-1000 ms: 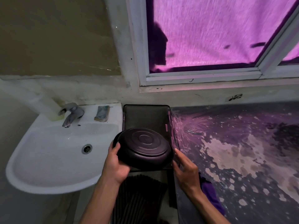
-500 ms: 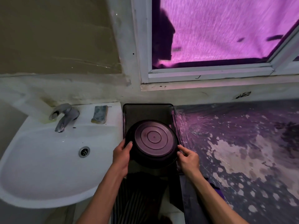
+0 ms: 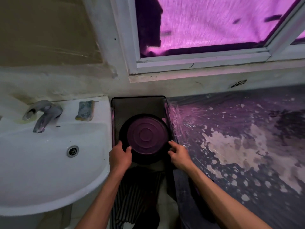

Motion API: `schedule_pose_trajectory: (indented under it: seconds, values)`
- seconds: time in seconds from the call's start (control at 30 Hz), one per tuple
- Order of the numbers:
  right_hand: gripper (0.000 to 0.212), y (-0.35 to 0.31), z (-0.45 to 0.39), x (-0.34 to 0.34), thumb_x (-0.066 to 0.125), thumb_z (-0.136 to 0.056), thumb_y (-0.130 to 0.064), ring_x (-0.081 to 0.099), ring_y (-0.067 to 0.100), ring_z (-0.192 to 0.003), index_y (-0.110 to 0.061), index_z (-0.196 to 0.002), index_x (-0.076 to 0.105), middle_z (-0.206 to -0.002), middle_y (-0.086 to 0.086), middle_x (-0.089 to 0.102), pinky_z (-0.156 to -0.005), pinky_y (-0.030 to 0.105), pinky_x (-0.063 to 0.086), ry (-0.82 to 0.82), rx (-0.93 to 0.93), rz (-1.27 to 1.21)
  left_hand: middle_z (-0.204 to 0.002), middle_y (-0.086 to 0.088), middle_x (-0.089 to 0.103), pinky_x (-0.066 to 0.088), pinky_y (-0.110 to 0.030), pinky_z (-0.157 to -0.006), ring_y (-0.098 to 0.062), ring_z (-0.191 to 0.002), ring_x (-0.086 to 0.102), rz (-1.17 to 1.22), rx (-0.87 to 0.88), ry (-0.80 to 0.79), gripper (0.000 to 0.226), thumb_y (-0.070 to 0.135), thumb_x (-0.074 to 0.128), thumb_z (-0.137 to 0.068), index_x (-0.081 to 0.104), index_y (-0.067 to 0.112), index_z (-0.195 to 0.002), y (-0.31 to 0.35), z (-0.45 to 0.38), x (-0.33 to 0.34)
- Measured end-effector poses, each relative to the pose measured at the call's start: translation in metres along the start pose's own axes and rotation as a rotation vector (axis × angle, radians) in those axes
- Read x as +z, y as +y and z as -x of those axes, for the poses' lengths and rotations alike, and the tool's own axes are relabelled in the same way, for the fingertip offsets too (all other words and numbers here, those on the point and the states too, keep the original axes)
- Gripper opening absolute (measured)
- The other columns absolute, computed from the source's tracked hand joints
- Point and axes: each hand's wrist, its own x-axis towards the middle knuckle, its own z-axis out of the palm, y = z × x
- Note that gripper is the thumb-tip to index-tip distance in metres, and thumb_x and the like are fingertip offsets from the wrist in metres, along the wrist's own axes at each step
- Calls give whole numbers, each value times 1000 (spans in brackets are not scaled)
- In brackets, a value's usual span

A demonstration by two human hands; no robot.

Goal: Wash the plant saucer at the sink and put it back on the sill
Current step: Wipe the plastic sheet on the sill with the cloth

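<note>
A round dark saucer (image 3: pixel 146 134) lies upside down, its ringed underside up, over a dark rectangular tray (image 3: pixel 137 104) between the sink and the counter. My left hand (image 3: pixel 119 154) grips its near left rim, thumb on the underside. At the near right rim, my right hand (image 3: pixel 179 153) holds the edge with curled fingers. The white sink (image 3: pixel 41 156) with its drain (image 3: pixel 72 151) lies to the left. The window sill (image 3: pixel 206 74) runs above, under a purple-lit window.
A metal tap (image 3: pixel 43 115) and a sponge (image 3: pixel 85 110) sit on the sink's back ledge. A plastic-covered, mottled counter (image 3: pixel 239 138) fills the right side. Dark striped cloth (image 3: pixel 137 195) hangs below the tray.
Both hands carried the saucer away from me and lowered it flat onto the tray. The camera tilted further down toward it.
</note>
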Motion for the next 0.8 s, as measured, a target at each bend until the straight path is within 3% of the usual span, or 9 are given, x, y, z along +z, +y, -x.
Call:
schedule_pose_trajectory:
  seconds: [0.13,0.2,0.27,0.37,0.47,0.57,0.67,0.73,0.8]
  values:
    - [41,24,24,-26,60,-89,-3,63,15,-112,-12,-129,59,-118,2,67,-90,23,50,23,-36,-175,-140,-21,52,41,-44,-108,-35,-128,51,22,21,31,54,23,57,-96,42,6,-146,2,24,13]
    - [33,44,42,-46,64,-88,-7,66,14,-103,-13,-121,65,-110,0,70,-87,25,53,105,-60,-181,-137,-20,53,40,-43,-107,-35,-125,51,-7,69,99,48,21,57,-96,49,6,-140,4,45,24]
    - [28,70,64,-65,66,-87,-10,67,14,-96,-12,-115,68,-106,2,71,-87,29,53,189,-70,-124,-127,-18,55,41,-36,-101,-33,-116,55,10,115,149,39,17,58,-95,57,6,-132,5,71,41]
    - [25,117,104,-82,72,-83,-22,63,15,-92,-17,-107,68,-100,-2,66,-81,27,50,268,-84,71,-107,-15,64,46,-31,-88,-30,-97,63,128,116,79,25,11,61,-92,66,5,-116,8,118,83]
    - [53,153,138,-82,76,-69,-51,54,18,-100,-23,-111,61,-105,-3,54,-85,30,47,232,-134,263,-99,-14,72,48,-27,-80,-26,-90,67,133,29,-150,21,12,64,-91,68,5,-111,12,158,136]
    - [102,175,155,-71,57,-57,-78,40,21,-122,-27,-142,35,-133,0,39,-99,34,40,-3,-127,616,-109,-17,70,52,-35,-85,-30,-97,68,222,-149,-343,24,12,59,-94,64,3,-116,16,189,185]
    - [104,184,163,-65,61,-64,-63,36,29,-129,-24,-151,20,-146,6,34,-101,42,38,-54,-208,765,-117,-23,65,50,-36,-85,-29,-95,65,344,-246,-333,32,8,54,-96,54,-1,-127,23,210,211]
    - [85,188,161,-68,62,-70,-46,46,29,-120,-22,-147,34,-137,6,47,-95,41,44,17,-251,654,-115,-19,66,52,-38,-84,-31,-96,65,396,-275,-304,35,9,52,-97,49,3,-132,29,217,216]
    - [63,185,157,-77,63,-81,-40,49,24,-113,-21,-138,49,-125,2,56,-95,32,42,54,-229,370,-101,-11,66,50,-31,-67,-26,-85,63,449,-299,-302,34,14,49,-100,48,11,-133,33,222,214]
